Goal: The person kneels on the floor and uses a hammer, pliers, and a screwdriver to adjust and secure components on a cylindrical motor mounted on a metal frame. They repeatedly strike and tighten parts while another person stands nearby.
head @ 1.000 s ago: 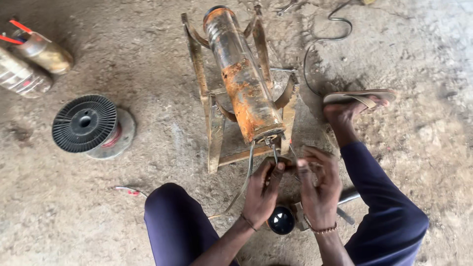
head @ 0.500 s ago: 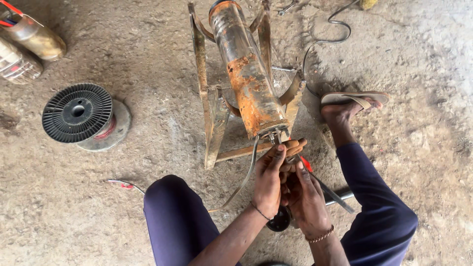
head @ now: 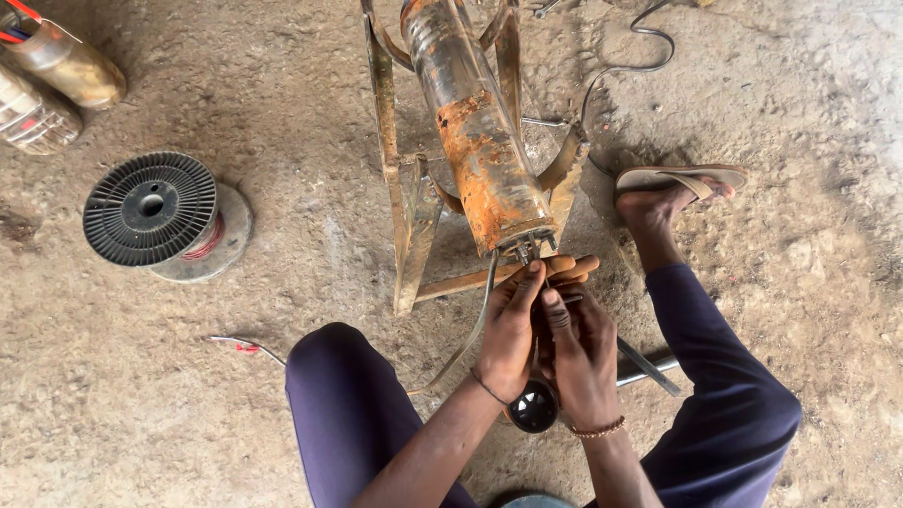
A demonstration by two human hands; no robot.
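Both hands, left hand and right hand, pinch closed on thin wires at the six o'clock end of the rusty orange metal cylinder lying on its rusted metal stand.

Rough, dusty concrete floor is filling the frame, daylight brightening its right side. A black wire spool is sitting at left; a cable is curling upper right.
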